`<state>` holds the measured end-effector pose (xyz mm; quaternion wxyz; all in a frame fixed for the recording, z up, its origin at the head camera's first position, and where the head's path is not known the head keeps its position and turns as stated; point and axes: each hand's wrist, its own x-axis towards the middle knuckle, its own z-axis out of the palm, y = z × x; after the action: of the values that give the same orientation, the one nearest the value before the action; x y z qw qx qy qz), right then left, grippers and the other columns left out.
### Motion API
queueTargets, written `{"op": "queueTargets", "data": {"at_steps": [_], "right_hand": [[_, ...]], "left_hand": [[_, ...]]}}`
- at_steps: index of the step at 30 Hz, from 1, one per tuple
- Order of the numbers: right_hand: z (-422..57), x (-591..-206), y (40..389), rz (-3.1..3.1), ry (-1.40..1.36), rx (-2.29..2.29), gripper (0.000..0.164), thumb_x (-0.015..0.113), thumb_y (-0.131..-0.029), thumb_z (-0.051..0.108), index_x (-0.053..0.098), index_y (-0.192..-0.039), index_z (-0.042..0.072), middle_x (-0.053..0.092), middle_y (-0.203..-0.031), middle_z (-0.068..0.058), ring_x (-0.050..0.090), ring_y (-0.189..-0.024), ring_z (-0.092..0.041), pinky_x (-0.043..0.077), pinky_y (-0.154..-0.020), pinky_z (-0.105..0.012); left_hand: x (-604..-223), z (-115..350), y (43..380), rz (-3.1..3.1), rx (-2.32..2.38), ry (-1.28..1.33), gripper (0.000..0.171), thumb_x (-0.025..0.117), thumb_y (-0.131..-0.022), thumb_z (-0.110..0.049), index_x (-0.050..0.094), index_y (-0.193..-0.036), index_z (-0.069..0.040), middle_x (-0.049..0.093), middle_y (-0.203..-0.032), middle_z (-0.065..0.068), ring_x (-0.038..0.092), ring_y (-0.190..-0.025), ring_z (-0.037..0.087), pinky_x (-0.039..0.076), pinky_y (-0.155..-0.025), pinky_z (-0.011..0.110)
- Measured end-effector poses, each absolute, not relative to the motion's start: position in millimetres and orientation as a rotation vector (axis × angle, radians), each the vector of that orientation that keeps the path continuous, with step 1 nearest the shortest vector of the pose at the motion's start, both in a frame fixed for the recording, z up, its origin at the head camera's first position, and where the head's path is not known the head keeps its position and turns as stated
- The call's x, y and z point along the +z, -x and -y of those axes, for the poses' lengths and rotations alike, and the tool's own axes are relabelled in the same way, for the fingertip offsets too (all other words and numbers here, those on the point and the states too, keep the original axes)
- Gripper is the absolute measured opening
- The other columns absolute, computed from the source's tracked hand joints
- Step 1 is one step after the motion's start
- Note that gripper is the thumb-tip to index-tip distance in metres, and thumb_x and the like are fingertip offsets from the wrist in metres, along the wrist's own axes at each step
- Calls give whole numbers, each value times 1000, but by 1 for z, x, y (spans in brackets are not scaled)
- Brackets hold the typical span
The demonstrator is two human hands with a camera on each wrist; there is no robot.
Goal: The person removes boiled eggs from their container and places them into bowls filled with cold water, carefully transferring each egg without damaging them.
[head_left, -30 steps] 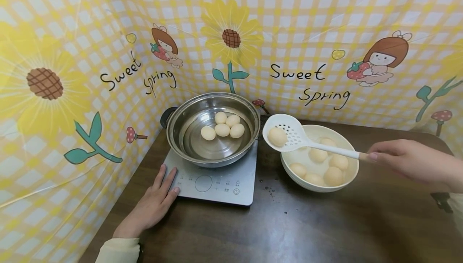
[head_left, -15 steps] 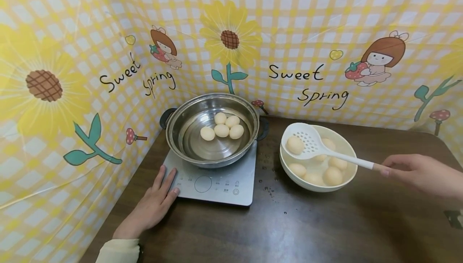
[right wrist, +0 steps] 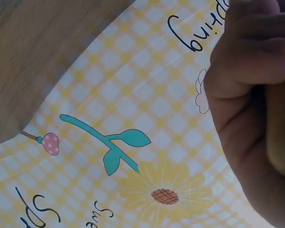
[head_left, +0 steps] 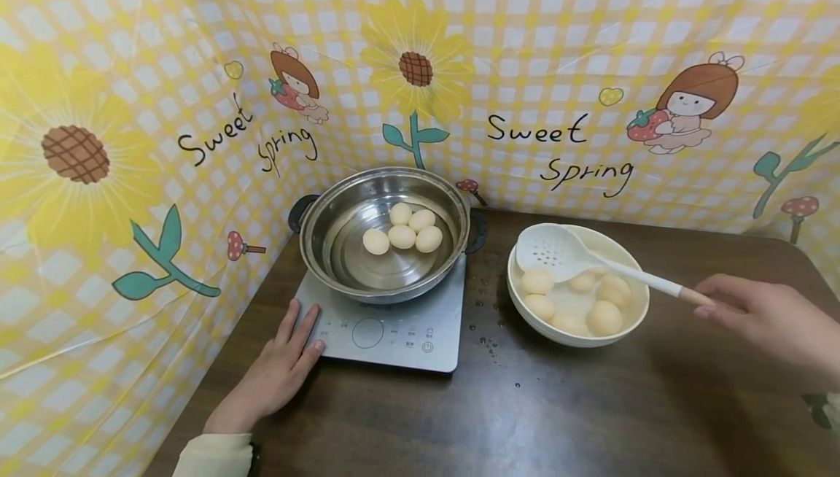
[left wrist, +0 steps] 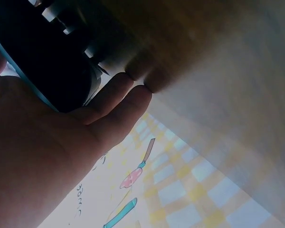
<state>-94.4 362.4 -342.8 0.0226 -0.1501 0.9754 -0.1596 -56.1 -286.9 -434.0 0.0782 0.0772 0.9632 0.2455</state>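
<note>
My right hand (head_left: 768, 320) grips the wooden end of a white slotted ladle (head_left: 558, 252), its head tilted over the left side of a cream bowl (head_left: 577, 340). Just below the ladle's rim an egg (head_left: 537, 281) lies in the bowl, among several others in cloudy liquid. In the right wrist view the fingers curl round the handle (right wrist: 281, 128). My left hand (head_left: 278, 367) rests with straight fingers on the left front corner of a white induction cooker (head_left: 400, 338). On the cooker stands a steel pot (head_left: 387, 293) with several pale eggs (head_left: 402, 237) in water.
The pot's black side handles (head_left: 477, 233) stick out left and right. Water drops (head_left: 485, 342) dot the brown table (head_left: 525, 426) between cooker and bowl. A yellow checked cloth (head_left: 538, 47) hangs close behind and on the left.
The ladle, carrying an egg, has moved right from beside the pot to over the bowl and tipped. The egg has left it and now lies in the bowl. My left hand stays put.
</note>
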Motion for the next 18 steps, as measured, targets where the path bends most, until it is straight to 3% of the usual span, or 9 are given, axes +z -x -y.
{"op": "queueTargets", "data": {"at_steps": [6,13,18], "right_hand": [[-363,-341,88,-3096,417,-564,21,65,-101,23,59,-120,14,63,-80,4,42,-56,-11,35,-49,-29],[-366,-344,84,-3158,509,-608,28,65,-100,12,51,-124,9,47,-69,3,35,-46,-6,34,-41,-25],[-362,-342,86,-3125,461,-712,22,67,-100,17,56,-119,16,57,-68,5,40,-50,-8,33,-44,-27]], "left_hand": [[-435,288,56,-2879,725,-223,67,32,-111,-46,13,-164,-11,-8,-166,22,16,-141,61,22,-102,78],[-436,288,56,-2883,728,-224,66,33,-111,-46,14,-164,-11,-8,-166,22,16,-142,60,22,-103,77],[-434,287,57,-2883,735,-233,66,33,-111,-45,14,-163,-9,-8,-166,23,14,-143,59,19,-105,76]]}}
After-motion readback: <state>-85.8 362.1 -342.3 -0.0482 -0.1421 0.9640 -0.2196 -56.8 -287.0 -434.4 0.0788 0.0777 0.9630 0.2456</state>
